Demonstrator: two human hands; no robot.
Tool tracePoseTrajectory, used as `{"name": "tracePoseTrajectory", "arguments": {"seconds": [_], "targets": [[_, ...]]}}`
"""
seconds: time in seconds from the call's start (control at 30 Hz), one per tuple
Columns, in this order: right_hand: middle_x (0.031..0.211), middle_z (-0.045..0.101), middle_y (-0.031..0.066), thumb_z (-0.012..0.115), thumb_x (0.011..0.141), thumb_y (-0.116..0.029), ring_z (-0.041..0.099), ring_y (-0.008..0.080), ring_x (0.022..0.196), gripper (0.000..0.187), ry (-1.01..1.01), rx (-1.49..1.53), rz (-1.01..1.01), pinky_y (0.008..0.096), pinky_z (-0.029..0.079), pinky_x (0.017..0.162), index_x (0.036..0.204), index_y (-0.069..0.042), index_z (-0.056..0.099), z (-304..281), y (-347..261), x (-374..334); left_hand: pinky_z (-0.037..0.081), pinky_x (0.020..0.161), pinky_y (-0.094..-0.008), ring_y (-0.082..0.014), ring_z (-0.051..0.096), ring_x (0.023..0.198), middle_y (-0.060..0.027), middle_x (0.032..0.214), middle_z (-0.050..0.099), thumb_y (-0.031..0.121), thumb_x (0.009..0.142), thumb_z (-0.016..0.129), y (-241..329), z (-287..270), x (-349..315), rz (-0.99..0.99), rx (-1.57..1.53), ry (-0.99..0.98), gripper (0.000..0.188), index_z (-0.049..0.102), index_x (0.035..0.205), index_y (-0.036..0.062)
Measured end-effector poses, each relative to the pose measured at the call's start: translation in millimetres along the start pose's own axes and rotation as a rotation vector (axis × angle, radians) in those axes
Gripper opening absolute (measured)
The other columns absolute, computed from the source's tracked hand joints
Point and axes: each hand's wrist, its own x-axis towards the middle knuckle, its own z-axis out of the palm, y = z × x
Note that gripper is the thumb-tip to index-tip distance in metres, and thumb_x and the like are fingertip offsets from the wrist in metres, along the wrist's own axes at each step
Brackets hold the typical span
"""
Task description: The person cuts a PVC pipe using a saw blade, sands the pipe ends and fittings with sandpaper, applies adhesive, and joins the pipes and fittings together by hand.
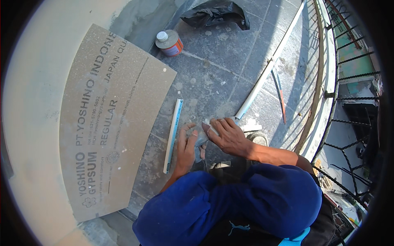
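Observation:
Both my hands meet in front of my knees, low over the tiled floor. My left hand (188, 143) is closed around a crumpled-looking grey-white piece (201, 139), whose kind I cannot make out. From the other side my right hand (226, 134) curls its fingers over the top of this piece. A small brownish patch with a pale edge shows between the hands, too unclear to name. Just past my right fingers lies the near end of a long white pipe (258, 85). A short white pipe (173, 135) rests left of my left hand.
A printed gypsum board (135, 86) leans along the left wall. Farther off stand a capped can (169, 43) and a black plastic bag (217, 13). A thin dark-and-red strip (280, 96) lies by the long pipe; a round container (258, 138) sits under my right forearm. Metal railing (337, 98) borders the right.

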Motion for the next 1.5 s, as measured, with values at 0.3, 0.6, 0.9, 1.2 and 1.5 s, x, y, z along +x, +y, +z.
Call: {"name": "tracePoseTrajectory", "arguments": {"seconds": [0.3, 0.6, 0.9, 1.2, 1.5], "targets": [[0.077, 0.061, 0.0089, 0.063, 0.081, -0.026, 0.064, 0.0251, 0.071, 0.026, -0.331, 0.393, -0.031, 0.0393, 0.047, 0.063, 0.097, -0.006, 0.058, 4, 19, 8, 0.046, 0.048, -0.0301, -0.0171, 0.055, 0.051, -0.0134, 0.07, 0.058, 0.009, 0.09, 0.055, -20, -16, -7, 0.329, 0.565, 0.044, 0.04, 0.039, 0.125, -0.0007], [0.082, 0.067, 0.0132, 0.065, 0.085, -0.037, 0.065, 0.0312, 0.08, 0.037, -1.083, 1.051, 0.195, 0.0382, 0.047, 0.064, 0.099, -0.003, 0.063, -31, 60, 4, 0.053, 0.062, -0.0359, -0.0245, 0.066, 0.069, -0.0136, 0.084, 0.065, 0.017, 0.078, 0.071, 2, -33, 0, 1.216, 1.113, -0.57, 0.053, 0.043, 0.119, -0.0022], [0.145, 0.035, 0.0155, 0.054, 0.084, -0.025, 0.03, 0.0301, 0.137, 0.045, 0.033, 0.23, -0.015, 0.05, 0.027, 0.11, 0.125, -0.008, 0.051, -43, 3, -17, 0.053, 0.065, -0.0372, -0.0297, 0.065, 0.072, -0.0202, 0.097, 0.063, 0.017, 0.081, 0.066, -1, -25, -3, 1.045, 0.969, -0.161, 0.048, 0.042, 0.116, -0.0051], [0.134, 0.044, 0.0196, 0.067, 0.079, -0.04, 0.044, 0.0361, 0.124, 0.063, -0.221, 0.675, -0.068, 0.0471, 0.031, 0.108, 0.128, -0.005, 0.047, -42, 24, -16, 0.05, 0.069, -0.033, -0.0243, 0.065, 0.07, -0.0254, 0.113, 0.058, 0.012, 0.083, 0.062, 12, -19, -9, 0.551, 0.83, -0.228, 0.058, 0.034, 0.129, -0.0098], [0.107, 0.06, 0.0218, 0.048, 0.094, -0.044, 0.059, 0.0362, 0.092, 0.055, -0.174, 0.608, 0.028, 0.0427, 0.045, 0.084, 0.12, 0.005, 0.048, -40, 5, -13, 0.048, 0.062, -0.0292, -0.0178, 0.062, 0.063, -0.0206, 0.081, 0.066, 0.016, 0.088, 0.056, 33, 1, -13, 0.038, 0.624, -0.248, 0.059, 0.03, 0.137, -0.0028]]}}
